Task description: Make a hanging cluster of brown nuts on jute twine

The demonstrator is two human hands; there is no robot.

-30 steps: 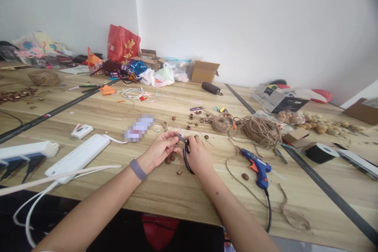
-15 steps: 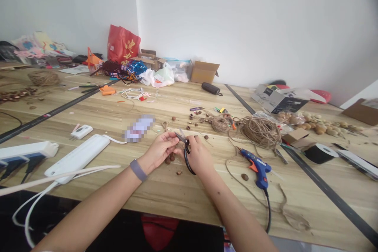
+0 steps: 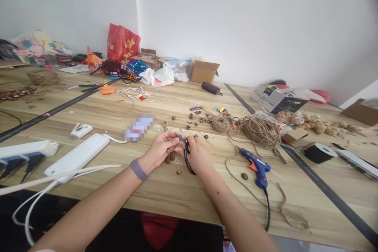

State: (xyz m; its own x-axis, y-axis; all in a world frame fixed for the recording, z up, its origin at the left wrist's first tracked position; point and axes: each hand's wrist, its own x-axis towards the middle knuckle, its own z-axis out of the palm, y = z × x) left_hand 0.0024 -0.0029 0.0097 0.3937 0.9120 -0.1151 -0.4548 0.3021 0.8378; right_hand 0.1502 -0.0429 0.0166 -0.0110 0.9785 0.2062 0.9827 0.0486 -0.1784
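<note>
My right hand (image 3: 200, 154) is closed around the black handles of a pair of scissors (image 3: 189, 165), whose blades stand apart and point up and left. The fingers of my left hand (image 3: 162, 147) are pinched together beside the blades. Whatever they hold is too small or too hidden to name. Below my left fingers, brown nut shells (image 3: 168, 160) lie on the wooden table (image 3: 165, 201), partly covered by the hand. A small twine loop (image 3: 164, 125) lies just behind the left hand.
Right of my hands lie a blue glue gun (image 3: 257, 167), a twine bundle (image 3: 260, 132) and a black roll (image 3: 320, 153). A white power strip (image 3: 77, 158) with cables is at the left. Bags and an open cardboard box (image 3: 204, 71) stand along the wall.
</note>
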